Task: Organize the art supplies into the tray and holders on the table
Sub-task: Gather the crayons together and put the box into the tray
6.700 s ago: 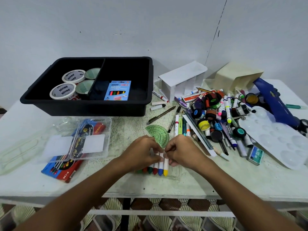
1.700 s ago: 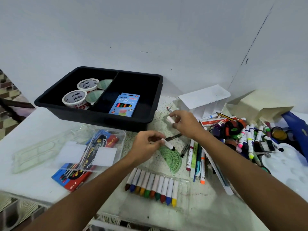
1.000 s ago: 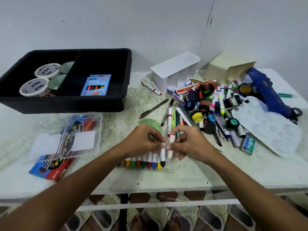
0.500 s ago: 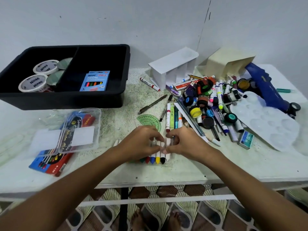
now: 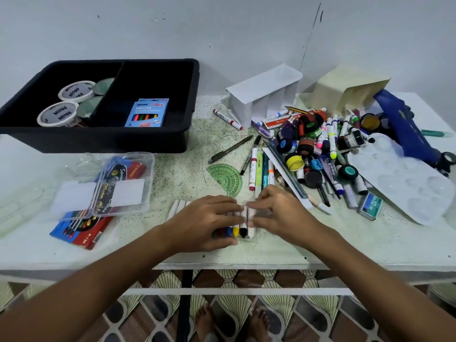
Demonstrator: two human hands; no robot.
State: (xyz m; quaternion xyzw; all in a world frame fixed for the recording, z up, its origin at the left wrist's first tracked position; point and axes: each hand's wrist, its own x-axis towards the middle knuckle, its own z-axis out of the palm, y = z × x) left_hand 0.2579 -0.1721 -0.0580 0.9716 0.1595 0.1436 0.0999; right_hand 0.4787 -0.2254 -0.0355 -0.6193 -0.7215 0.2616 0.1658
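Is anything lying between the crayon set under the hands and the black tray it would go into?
Nothing visible does. The crayon set lies under both hands, and the table from it up to the tray is bare; the protractor lies right of that line.

Pale wall (image 5: 222, 28), patterned tile floor (image 5: 246, 314)

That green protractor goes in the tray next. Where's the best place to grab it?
The protractor lies flat, so pinch its curved edge from the bare left side; pens crowd its right. Sliding it first may help to get a grip under it.
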